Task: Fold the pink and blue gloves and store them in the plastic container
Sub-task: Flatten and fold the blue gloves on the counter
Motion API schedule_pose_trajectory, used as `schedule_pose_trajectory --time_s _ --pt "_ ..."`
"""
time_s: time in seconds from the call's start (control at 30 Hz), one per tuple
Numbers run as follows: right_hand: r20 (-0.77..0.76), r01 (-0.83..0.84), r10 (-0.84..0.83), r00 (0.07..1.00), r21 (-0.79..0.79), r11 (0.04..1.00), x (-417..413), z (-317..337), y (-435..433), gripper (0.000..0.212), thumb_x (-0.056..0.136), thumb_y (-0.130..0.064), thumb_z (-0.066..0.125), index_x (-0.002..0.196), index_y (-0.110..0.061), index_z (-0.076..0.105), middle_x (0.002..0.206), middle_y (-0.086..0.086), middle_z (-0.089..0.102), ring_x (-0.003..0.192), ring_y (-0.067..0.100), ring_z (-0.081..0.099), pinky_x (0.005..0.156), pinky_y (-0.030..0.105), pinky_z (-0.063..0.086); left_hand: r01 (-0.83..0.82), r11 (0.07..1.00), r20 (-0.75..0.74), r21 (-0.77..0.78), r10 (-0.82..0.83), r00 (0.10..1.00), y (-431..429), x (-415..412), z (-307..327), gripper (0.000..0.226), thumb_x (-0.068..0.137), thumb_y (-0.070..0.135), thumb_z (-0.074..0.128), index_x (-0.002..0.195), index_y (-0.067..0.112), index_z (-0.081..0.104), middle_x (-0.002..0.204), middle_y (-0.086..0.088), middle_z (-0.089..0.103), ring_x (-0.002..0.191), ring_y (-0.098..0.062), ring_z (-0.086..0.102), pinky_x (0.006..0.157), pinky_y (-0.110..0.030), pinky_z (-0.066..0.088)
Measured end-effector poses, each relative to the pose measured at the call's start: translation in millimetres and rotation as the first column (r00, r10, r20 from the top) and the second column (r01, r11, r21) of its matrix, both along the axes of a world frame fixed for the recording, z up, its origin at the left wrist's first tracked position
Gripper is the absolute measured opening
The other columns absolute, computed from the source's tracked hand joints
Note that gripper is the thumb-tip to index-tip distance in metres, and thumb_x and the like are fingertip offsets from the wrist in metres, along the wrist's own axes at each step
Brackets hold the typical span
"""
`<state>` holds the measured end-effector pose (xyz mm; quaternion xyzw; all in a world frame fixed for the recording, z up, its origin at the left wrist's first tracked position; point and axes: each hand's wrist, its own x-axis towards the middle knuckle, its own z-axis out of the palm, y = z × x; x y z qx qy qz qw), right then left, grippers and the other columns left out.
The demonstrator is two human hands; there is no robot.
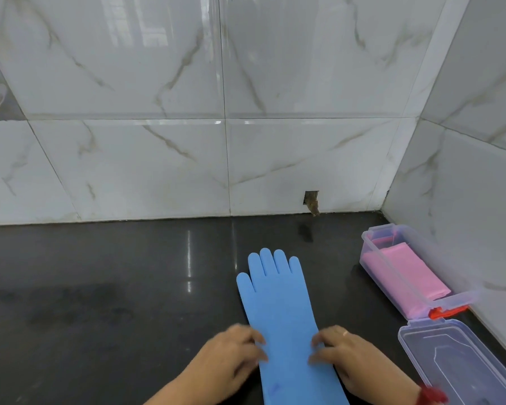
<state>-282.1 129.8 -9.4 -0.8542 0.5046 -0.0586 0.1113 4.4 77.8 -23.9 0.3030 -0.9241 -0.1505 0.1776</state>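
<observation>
Black glossy countertop (pixel 114 287), marble-tile walls (pixel 158 83) behind and right. Blue glove (pixel 281 311) flat, unfolded, at front edge, fingers toward back wall. Left hand (pixel 231 358) and right hand (pixel 348 358) press fingertips on glove's cuff edges, fingers loosely curled, gripping nothing. Folded pink glove (pixel 406 270) inside open plastic container (pixel 392 264) by right wall. Lid (pixel 462 363) at front right corner.

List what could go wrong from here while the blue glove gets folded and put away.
The blue glove lies flat on a glossy dark counter, with the left hand and right hand only at its edges, so it may slide while being folded. The container already holds folded pink material, so space may be tight.
</observation>
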Motion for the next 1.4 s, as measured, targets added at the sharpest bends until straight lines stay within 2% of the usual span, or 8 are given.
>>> schedule_pose_trajectory --time_s 0.13,0.27,0.37,0.47,0.6,0.7,0.93,1.4 --pt "-0.121 -0.073 0.060 0.991 -0.099 0.992 -11 -1 15 0.038 0.072 -0.041 0.063 0.108 -0.052 0.062 0.118 -0.028 0.061 0.108 -0.009 0.056 0.086 0.005 0.044 0.075 0.972 0.151 0.223 -0.111 0.982 6 16 -8 0.053 0.086 0.066 0.044 0.137 0.050 0.041 0.143 0.037 0.032 0.129 0.023 0.018 0.111 -0.011 0.015" --pt "0.055 0.023 -0.016 0.998 -0.139 0.990 -5 -6 20 0.033 0.072 -0.024 0.067 0.100 -0.042 0.064 0.108 -0.026 0.066 0.097 -0.005 0.061 0.082 0.013 0.050 0.042 0.999 0.282 0.032 -0.050 0.958 8 20 -7 0.060 0.084 0.079 0.025 0.132 0.051 0.047 0.134 0.042 0.041 0.124 0.020 0.035 0.103 -0.006 0.030" --pt "0.330 0.264 -0.256 0.909 0.023 0.964 12 -6 8 0.012 0.095 -0.022 0.048 0.095 -0.026 0.059 0.088 -0.013 0.064 0.084 0.010 0.059 0.078 0.029 0.049 0.057 0.996 0.136 0.065 -0.065 0.988 7 15 -15 0.068 0.077 0.078 0.048 0.136 0.045 0.043 0.130 0.041 0.043 0.119 0.018 0.034 0.104 -0.008 0.024" --pt "0.390 0.445 -0.475 0.789 0.170 0.879 25 -8 -8 0.026 0.099 -0.029 0.040 0.083 -0.010 0.050 0.075 -0.002 0.059 0.072 0.020 0.057 0.071 0.034 0.046 -0.112 0.982 -0.023 0.153 0.117 0.993 7 3 -13 0.070 0.061 0.086 0.057 0.119 0.047 0.051 0.095 0.039 0.050 0.094 0.015 0.043 0.085 -0.011 0.035" --pt "0.322 0.551 -0.591 0.739 0.215 0.806 31 -12 -21 0.030 0.099 -0.034 0.034 0.076 -0.016 0.040 0.073 -0.001 0.055 0.072 0.020 0.055 0.068 0.035 0.043 -0.354 0.837 -0.187 0.416 0.460 0.868 1 -23 -11 0.035 0.064 0.068 0.070 0.077 0.036 0.062 0.069 0.021 0.066 0.065 0.002 0.057 0.061 -0.012 0.044" --pt "0.270 0.583 -0.618 0.738 0.206 0.786 35 -13 -26 0.032 0.099 -0.036 0.030 0.073 -0.019 0.036 0.070 -0.004 0.052 0.069 0.019 0.052 0.066 0.034 0.042 -0.480 0.780 -0.185 0.402 0.582 0.792 -3 -35 -17 0.036 0.078 0.049 0.069 0.060 0.022 0.052 0.054 0.008 0.059 0.049 -0.004 0.050 0.052 -0.015 0.040" --pt "0.235 0.671 -0.683 0.692 0.141 0.728 39 -14 -34 0.033 0.096 -0.043 0.035 0.070 -0.023 0.031 0.063 -0.005 0.047 0.059 0.014 0.047 0.050 0.028 0.033 -0.626 0.717 -0.087 0.306 0.676 0.732 -9 -45 -20 0.047 0.090 0.045 0.052 0.053 0.022 0.035 0.046 0.007 0.039 0.045 -0.009 0.039 0.046 -0.017 0.026" --pt "0.123 0.707 -0.698 0.705 -0.038 0.707 46 -10 -31 0.031 0.089 -0.050 0.047 0.107 -0.028 0.036 0.070 -0.011 0.053 0.057 0.008 0.053 0.045 0.023 0.038 -0.665 0.686 0.013 0.296 0.693 0.721 -14 -46 -12 0.029 0.087 0.047 0.054 0.070 0.026 0.045 0.059 0.009 0.052 0.055 -0.006 0.052 0.055 -0.025 0.042"
